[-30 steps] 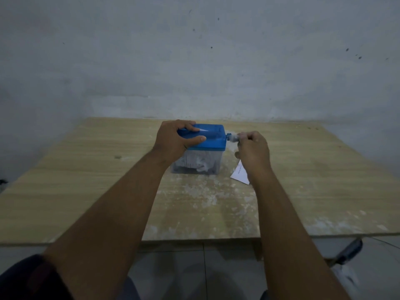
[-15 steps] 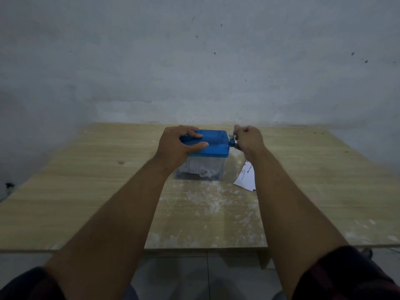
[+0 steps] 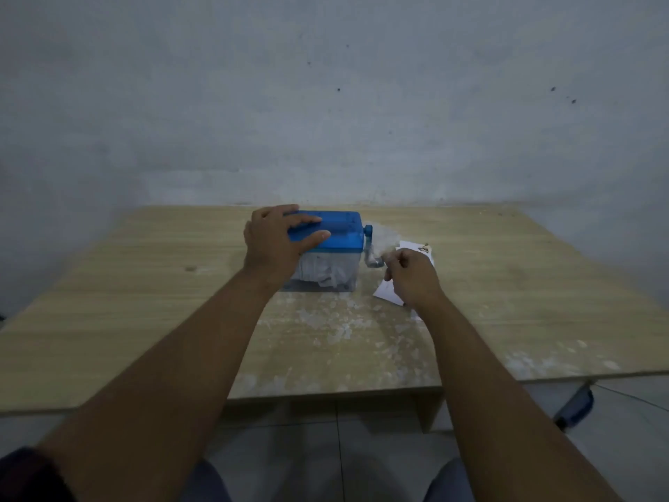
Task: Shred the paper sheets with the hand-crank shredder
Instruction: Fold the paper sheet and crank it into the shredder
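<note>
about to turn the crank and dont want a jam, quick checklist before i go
1. Left hand grips the shredder top, steadying it: ok.
2. Right hand pinches the crank handle: ok.
3. Sheet feeding in: cannot tell, none shows above the shredder.
4. Room in the clear bin: cannot tell, shreds fill much of it.
5. Spare paper sheets on the table by the right hand: ok.
</note>
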A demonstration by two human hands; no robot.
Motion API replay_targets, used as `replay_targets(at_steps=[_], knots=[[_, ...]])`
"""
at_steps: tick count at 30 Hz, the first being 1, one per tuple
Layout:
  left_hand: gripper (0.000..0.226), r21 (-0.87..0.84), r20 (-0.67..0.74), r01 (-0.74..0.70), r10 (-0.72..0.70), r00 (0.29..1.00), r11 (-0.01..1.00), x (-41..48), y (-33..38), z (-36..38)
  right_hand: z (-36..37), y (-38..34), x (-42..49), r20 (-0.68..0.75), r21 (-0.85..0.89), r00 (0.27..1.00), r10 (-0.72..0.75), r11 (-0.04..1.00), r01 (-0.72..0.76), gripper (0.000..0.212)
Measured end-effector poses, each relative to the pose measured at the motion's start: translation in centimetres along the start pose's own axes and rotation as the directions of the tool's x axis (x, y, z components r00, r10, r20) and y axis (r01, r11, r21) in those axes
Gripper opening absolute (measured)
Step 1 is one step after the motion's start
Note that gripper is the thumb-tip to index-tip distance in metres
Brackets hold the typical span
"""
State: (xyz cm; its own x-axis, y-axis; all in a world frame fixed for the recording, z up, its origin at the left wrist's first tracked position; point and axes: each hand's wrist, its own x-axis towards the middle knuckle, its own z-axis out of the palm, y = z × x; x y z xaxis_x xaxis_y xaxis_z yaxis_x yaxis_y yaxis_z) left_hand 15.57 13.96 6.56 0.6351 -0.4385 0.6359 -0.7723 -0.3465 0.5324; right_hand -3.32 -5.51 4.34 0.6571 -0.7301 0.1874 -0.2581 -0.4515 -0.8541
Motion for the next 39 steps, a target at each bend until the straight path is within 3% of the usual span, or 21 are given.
replay_targets(at_steps=[2, 5, 9, 11, 15, 19, 23, 27, 30, 39], knots=[[0.046, 0.178, -0.125, -0.062, 0.085, 0.988, 0.982, -1.7, 0.9, 0.2, -1.3, 1.3, -0.9, -0.039, -0.074, 0.996, -0.085, 0.994, 0.082, 0.022], [0.025, 0.224, -0.230, -0.227, 0.278, 0.933, 0.948, -5.2, 3.2, 1.4, -3.1, 3.5, -2.0, -0.102, -0.135, 0.987, -0.125, 0.985, 0.111, 0.011], [0.011, -0.032, 0.011, -0.331, 0.332, 0.943, 0.943, -8.3, 6.2, 4.2, -3.5, 5.7, -3.1, -0.092, -0.213, 0.984, -0.155, 0.968, 0.133, 0.022], [0.010, -0.138, 0.161, -0.247, 0.268, 0.950, 0.959, -9.0, 7.1, 5.5, -3.1, 6.3, -3.6, -0.057, -0.287, 0.975, -0.216, 0.939, 0.191, 0.025], [0.013, -0.197, 0.308, -0.034, 0.095, 0.947, 0.980, -9.9, 7.3, 7.3, -2.5, 6.7, -3.5, 0.024, -0.406, 0.952, -0.306, 0.867, 0.289, 0.051], [0.017, -0.189, 0.400, 0.087, -0.004, 0.916, 0.978, -10.1, 6.9, 7.5, -2.0, 7.3, -2.8, 0.053, -0.491, 0.955, -0.293, 0.824, 0.281, 0.042], [0.020, -0.232, 0.400, 0.150, -0.046, 0.915, 0.961, -10.2, 6.8, 7.2, -1.9, 7.2, -2.6, 0.036, -0.562, 0.934, -0.356, 0.765, 0.314, 0.029], [0.021, -0.243, 0.392, 0.162, -0.056, 0.918, 0.956, -10.0, 6.6, 7.1, -2.0, 7.3, -2.8, 0.076, -0.597, 0.940, -0.332, 0.740, 0.310, 0.037], [0.020, -0.251, 0.393, 0.160, -0.051, 0.918, 0.955, -9.9, 6.6, 7.1, -2.2, 7.2, -2.7, 0.059, -0.589, 0.956, -0.286, 0.763, 0.265, 0.036], [0.021, -0.279, 0.418, 0.223, -0.091, 0.904, 0.934, -9.6, 6.8, 7.1, -2.3, 7.1, -3.2, -0.067, -0.566, 0.913, -0.403, 0.769, 0.298, 0.025]])
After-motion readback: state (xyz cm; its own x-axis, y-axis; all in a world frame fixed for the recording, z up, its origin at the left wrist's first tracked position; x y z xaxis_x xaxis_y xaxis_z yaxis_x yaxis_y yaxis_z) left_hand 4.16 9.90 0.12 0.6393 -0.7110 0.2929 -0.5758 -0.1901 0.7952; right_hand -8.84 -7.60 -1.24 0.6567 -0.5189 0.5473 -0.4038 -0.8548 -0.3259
